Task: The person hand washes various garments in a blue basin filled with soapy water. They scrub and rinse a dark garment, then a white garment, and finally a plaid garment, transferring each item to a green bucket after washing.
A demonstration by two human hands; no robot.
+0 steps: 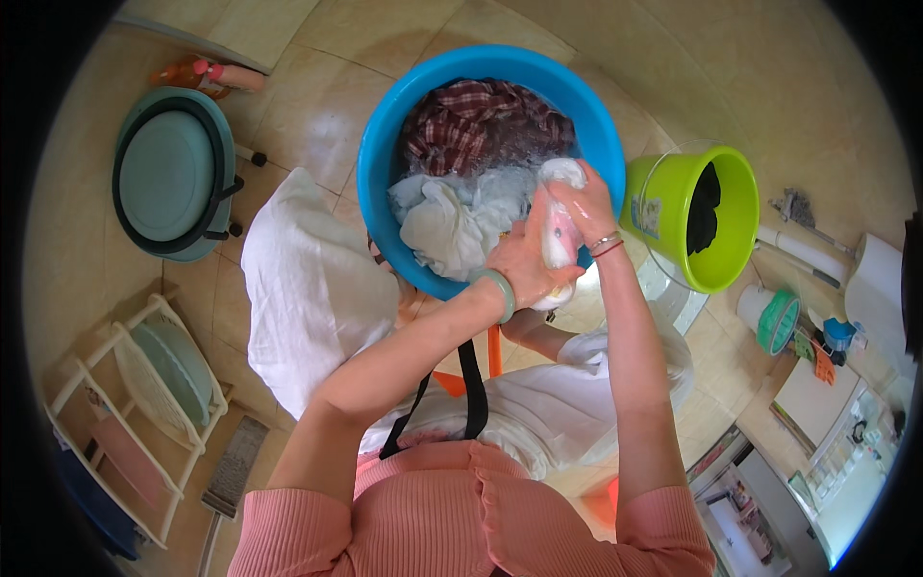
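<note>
The left hand [529, 266] and right hand [588, 204] are both clamped on a white-and-pink bundle [560, 237].

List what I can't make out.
Head view:
Blue tub: bottom, covered by plaid cloth and white cloth.
Pink-and-white item: full shape, partly covered by left hand and right hand.
Black item: extent, partly hidden by green bucket.
Dark blue item: cut off by picture's edge.

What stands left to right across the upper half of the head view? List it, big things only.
Teal round basin → blue tub → lime-green bucket → white pipe.
</note>
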